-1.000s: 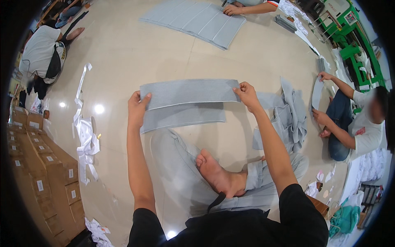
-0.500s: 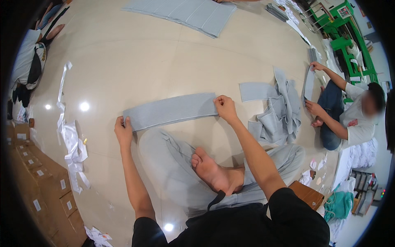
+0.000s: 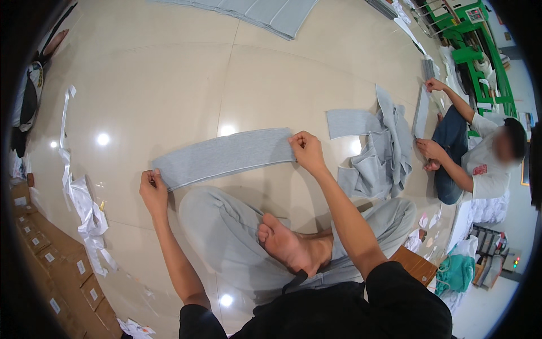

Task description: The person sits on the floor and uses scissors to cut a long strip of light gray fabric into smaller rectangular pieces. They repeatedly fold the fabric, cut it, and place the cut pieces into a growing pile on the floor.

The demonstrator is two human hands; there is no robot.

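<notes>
A long grey fabric strip (image 3: 226,153) stretches between my two hands, in front of my crossed legs. Its left end is pinched by my left hand (image 3: 153,191), thumb on the cloth. At the other end, the fingertips of my right hand (image 3: 306,151) grip the upper corner. A pale stitched or folded line runs along the strip's near edge. To the right of my right hand lies a loose heap of the same grey fabric strips (image 3: 384,144), twisted over one another, with one flat end pointing toward the strip I hold.
At the right, a seated person (image 3: 485,152) holds another grey strip (image 3: 420,110). Grey fabric panels (image 3: 243,14) lie at the far side. White ribbon-like scraps (image 3: 90,212) and cardboard boxes (image 3: 53,254) line the left. A green machine (image 3: 480,56) stands far right.
My left hand has moved left and slightly nearer, carrying its end of the strip. My right hand stays at the other end. The whole view has shifted a little.
</notes>
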